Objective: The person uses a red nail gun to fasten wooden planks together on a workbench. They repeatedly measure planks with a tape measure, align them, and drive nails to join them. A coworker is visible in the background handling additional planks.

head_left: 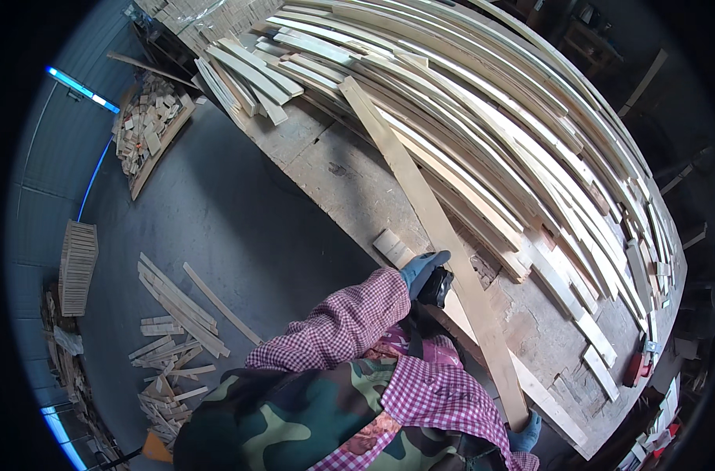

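Observation:
A long, flat wooden plank (424, 206) slants across the workbench from the stacked wood down toward my body. My right hand (525, 433), in a blue glove, is closed around the plank's near end. My left hand (424, 271), in a blue glove with dark fingers, is at the plank's left edge about midway along, its fingers curled against it. Just below that hand is a shiny black object (436, 288) whose kind I cannot make out. Under the plank lies another pale board (542, 392), and a short wood piece (393, 247) sits left of my left hand.
Many long wooden strips (483, 133) are piled along the bench (326, 169). Shorter strips (251, 71) lie at its far left corner. A red tool (637, 369) rests at the right edge. On the floor are scattered strips (181, 314) and a heap of offcuts (149, 125).

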